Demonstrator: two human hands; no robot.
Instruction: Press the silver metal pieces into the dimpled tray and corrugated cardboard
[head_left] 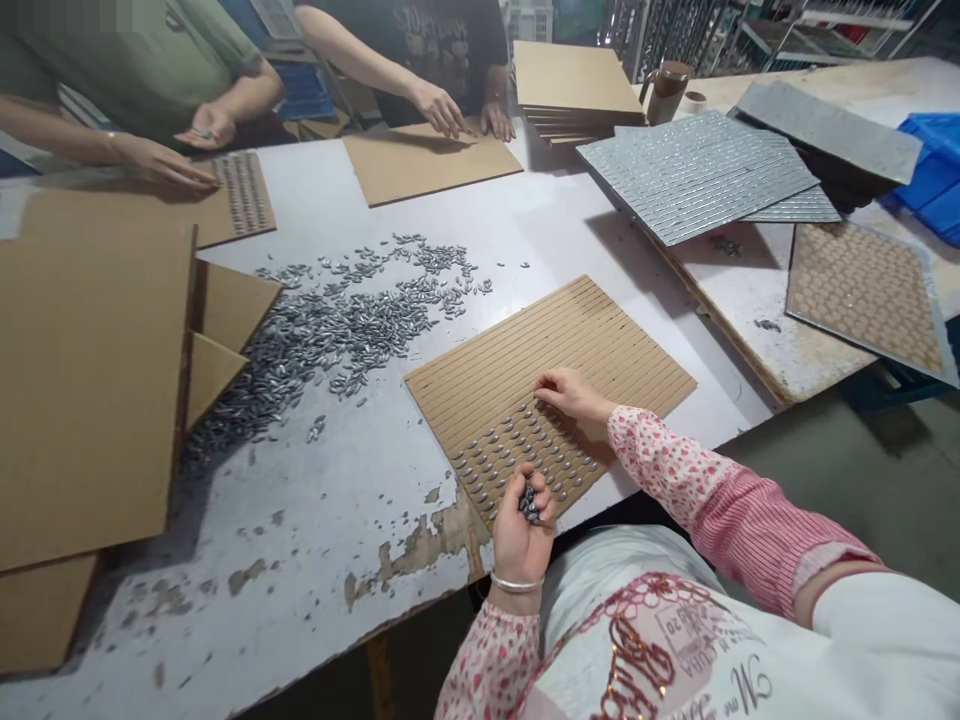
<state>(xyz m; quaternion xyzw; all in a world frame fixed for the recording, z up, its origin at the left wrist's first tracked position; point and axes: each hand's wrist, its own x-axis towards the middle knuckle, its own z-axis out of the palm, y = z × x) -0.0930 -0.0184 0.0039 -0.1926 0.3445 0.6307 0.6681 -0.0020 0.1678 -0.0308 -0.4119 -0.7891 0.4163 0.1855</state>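
Note:
A brown grooved board (555, 350) lies at an angle on the white table in front of me. Rows of small grey metal pieces (517, 440) sit along the grooves of its nearer part. My left hand (523, 530), palm up at the board's near edge, has its fingers curled round a small heap of the grey pieces (529, 503). Over the board, at the far end of the filled rows, my right hand (574, 398) is pinched with its fingertips down; whatever is between them is too small to make out. A large loose pile of grey pieces (330, 335) spreads left of the board.
Stacked brown boards (90, 400) stand at the left. Across the table (315, 550), two people's hands work over brown boards (427, 165). More boards (574, 80) and a brown cup (667, 92) are at the back. Grey ridged sheets (697, 170) and a patterned panel (862, 290) lie at the right.

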